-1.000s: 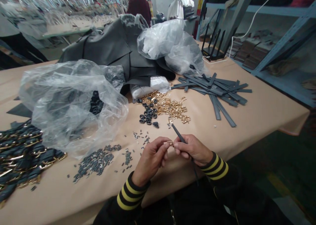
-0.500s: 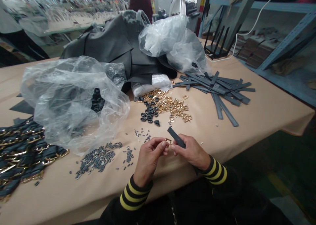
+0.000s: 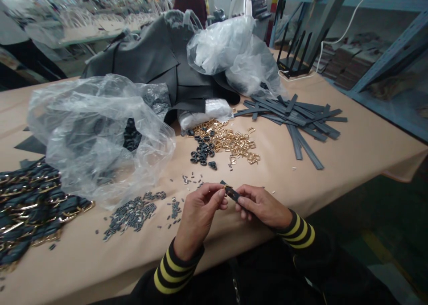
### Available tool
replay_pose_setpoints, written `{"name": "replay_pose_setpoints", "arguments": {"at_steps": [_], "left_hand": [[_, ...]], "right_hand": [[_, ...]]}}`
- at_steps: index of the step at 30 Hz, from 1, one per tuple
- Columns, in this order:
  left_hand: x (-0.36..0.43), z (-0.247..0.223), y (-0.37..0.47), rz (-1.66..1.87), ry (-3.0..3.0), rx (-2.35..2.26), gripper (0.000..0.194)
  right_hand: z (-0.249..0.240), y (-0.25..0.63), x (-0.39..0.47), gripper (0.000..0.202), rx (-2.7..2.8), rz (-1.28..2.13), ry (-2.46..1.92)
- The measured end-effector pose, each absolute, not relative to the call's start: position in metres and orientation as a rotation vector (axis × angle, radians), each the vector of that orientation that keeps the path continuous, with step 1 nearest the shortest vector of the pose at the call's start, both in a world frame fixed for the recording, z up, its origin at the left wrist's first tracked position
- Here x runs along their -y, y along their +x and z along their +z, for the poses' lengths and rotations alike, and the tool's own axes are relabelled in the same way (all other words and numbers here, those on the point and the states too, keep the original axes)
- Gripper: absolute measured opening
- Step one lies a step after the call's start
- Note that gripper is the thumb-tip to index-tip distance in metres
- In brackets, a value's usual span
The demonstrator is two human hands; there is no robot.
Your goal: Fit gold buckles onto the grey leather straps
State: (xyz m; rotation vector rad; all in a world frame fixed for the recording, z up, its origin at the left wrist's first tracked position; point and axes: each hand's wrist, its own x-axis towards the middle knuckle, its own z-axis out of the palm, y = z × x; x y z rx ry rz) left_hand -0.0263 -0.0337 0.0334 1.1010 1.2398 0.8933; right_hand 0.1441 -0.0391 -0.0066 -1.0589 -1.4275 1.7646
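Note:
Between finger and thumb of my left hand (image 3: 204, 211) is a small gold buckle (image 3: 227, 188). My right hand (image 3: 264, 204) pinches a dark leather strap (image 3: 233, 194), whose far end lies at the buckle and seems to pass through its frame. Beyond my hands lies a pile of gold buckles (image 3: 236, 144), with black strap loops (image 3: 202, 151) at its left side. Small dark metal-like pieces (image 3: 130, 216) are heaped on the table left of my left hand.
More dark straps (image 3: 297, 117) lie piled at the right of the tan-covered table (image 3: 364, 135). Clear plastic bags (image 3: 100, 131) and dark sheet material (image 3: 143, 64) cover the back. Buckled straps (image 3: 30, 207) are stacked at left. A router (image 3: 294, 66) stands near blue shelving; people are behind.
The strap has come left and down to the buckle, its end now at the frame. My right hand has turned a little and its wrist has shifted right.

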Motion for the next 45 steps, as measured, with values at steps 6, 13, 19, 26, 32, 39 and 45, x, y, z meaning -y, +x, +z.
{"name": "replay_pose_setpoints", "arguments": {"at_steps": [6,13,19,26,32,39,45], "left_hand": [[0.030,0.023,-0.036,0.994,0.888,-1.141,0.016],[0.033,0.025,-0.030,0.791,0.568,-0.909,0.016],[0.044,0.010,-0.013,0.785,0.537,-0.848,0.017],[0.043,0.006,-0.005,0.878,0.781,-0.967,0.018],[0.049,0.012,-0.014,0.916,1.037,-1.122,0.012],[0.051,0.007,-0.015,0.927,1.050,-1.162,0.014],[0.054,-0.001,-0.009,1.002,0.913,-1.172,0.016]], "right_hand": [[-0.010,0.156,0.042,0.023,1.363,1.931,-0.887],[-0.007,0.160,0.039,0.020,1.437,1.937,-0.802],[0.002,0.148,0.043,0.016,1.460,1.725,-0.958],[0.006,0.135,0.048,0.014,1.339,1.521,-1.117],[0.007,0.137,0.047,0.006,1.625,1.214,-1.230],[0.009,0.135,0.048,0.007,1.800,0.965,-1.274],[0.013,0.134,0.049,0.006,1.896,0.895,-1.383]]}}
